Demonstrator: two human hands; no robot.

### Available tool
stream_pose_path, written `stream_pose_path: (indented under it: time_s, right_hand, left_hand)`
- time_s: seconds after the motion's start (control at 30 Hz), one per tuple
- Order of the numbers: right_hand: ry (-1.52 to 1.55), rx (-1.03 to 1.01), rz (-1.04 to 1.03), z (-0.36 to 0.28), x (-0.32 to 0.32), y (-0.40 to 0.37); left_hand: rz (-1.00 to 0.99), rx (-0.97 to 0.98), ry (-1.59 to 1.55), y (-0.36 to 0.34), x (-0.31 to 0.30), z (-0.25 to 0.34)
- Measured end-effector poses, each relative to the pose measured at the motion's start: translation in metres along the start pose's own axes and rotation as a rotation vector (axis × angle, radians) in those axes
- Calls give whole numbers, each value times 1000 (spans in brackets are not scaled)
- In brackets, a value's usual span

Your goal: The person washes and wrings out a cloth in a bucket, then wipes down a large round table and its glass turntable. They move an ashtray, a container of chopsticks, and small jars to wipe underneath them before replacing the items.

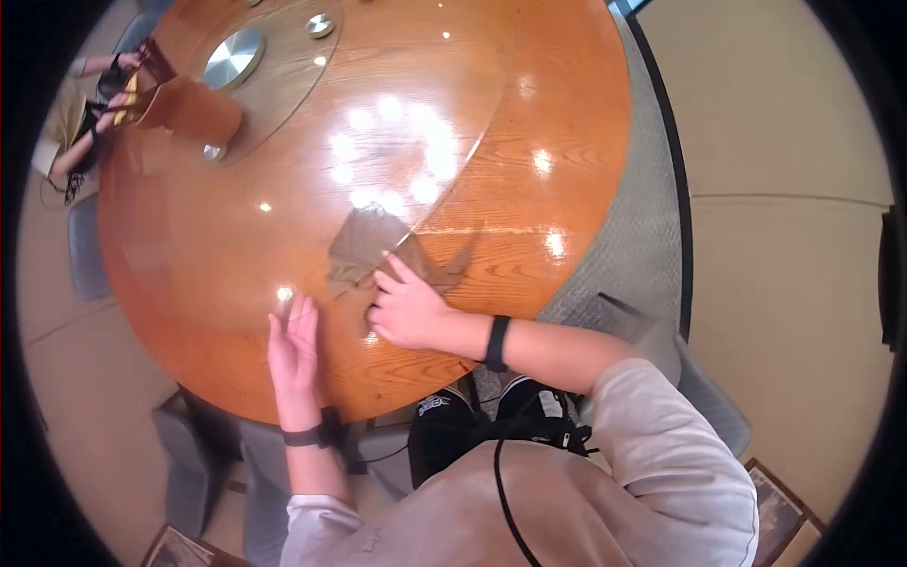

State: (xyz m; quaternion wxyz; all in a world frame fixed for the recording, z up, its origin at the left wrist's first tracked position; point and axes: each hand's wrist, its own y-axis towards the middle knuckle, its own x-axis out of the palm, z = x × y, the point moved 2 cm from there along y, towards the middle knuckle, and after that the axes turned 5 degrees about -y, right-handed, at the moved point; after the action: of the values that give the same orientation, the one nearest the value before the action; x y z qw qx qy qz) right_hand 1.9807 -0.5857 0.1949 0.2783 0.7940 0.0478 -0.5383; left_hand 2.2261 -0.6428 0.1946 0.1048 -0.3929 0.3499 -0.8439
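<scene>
A crumpled grey-brown cloth (370,242) lies on the glossy wooden table, by the edge of the glass turntable. My right hand (408,308) is at the cloth's near side, fingers bent and closed on it, with the index finger stretched along its top. Part of the cloth is hidden under the hand. To the left, my left hand (295,348) is raised near the table's front edge. Its fingers are extended, the palm is turned inward, and it holds nothing.
The round wooden table (557,123) carries the large glass turntable (274,241). A brown box-like container (192,111) stands at the far left, beside another person's hands (121,106). Metal discs (233,59) sit farther back. Grey chairs (267,477) surround the table.
</scene>
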Motion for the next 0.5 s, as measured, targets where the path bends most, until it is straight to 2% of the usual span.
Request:
stream_pose_path:
  time_s: [0.1, 0.2, 0.27, 0.3, 0.33, 0.37, 0.4, 0.47, 0.5]
  right_hand:
    - [36, 28, -71, 6, 7, 10]
    - [-134, 38, -642, 31, -18, 13]
    - [-232, 150, -653, 60, -41, 9]
    - [-301, 232, -500, 73, -47, 3]
    - [-397, 322, -472, 90, -48, -8]
    - [-483, 425, -536, 101, -59, -9]
    - [-492, 615, -418, 115, -59, -19]
    - [-469, 781, -279, 125, -52, -34]
    - [-458, 781, -262, 114, -47, -32]
  left_hand:
    - [16, -34, -20, 1, 4, -2]
    - [29, -51, -18, 2, 3, 0]
    - [50, -39, -20, 1, 9, -2]
    - [43, -31, -7, 3, 7, -3]
    - [39, -19, 4, 6, 3, -3]
    - [36, -15, 17, 6, 2, -4]
    - [33, -6, 26, 6, 2, -5]
    - [32, -6, 15, 2, 8, -7]
    - [5, -26, -20, 4, 6, -8]
